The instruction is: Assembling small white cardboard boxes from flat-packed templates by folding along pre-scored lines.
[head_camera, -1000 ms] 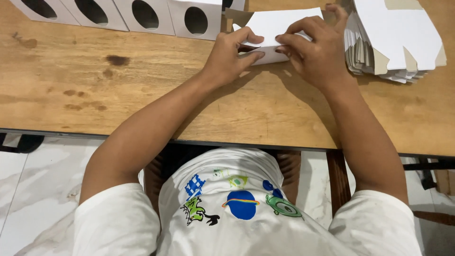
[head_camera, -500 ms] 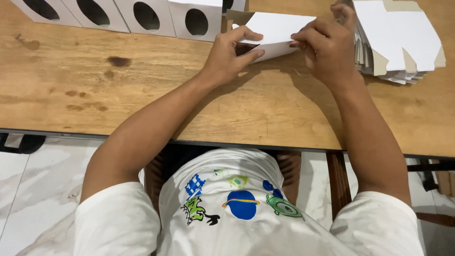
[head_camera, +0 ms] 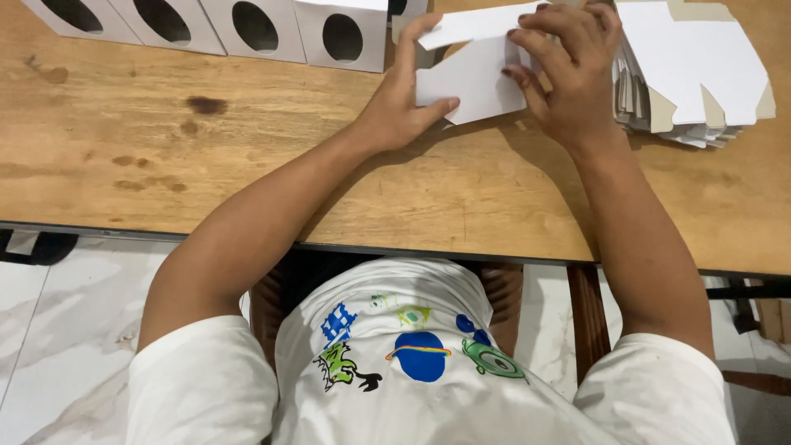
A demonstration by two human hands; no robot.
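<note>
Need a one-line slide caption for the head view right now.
Both hands, left hand and right hand, fold a white cardboard blank on a wooden table, between finished boxes and flat blanks.

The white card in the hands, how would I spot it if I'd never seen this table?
Find the wooden table, then follow both arms to its far edge. Between the left hand and the right hand is a white card piece. Unlike the flat stack or the row of boxes with oval holes, it is lifted and half folded.
</note>
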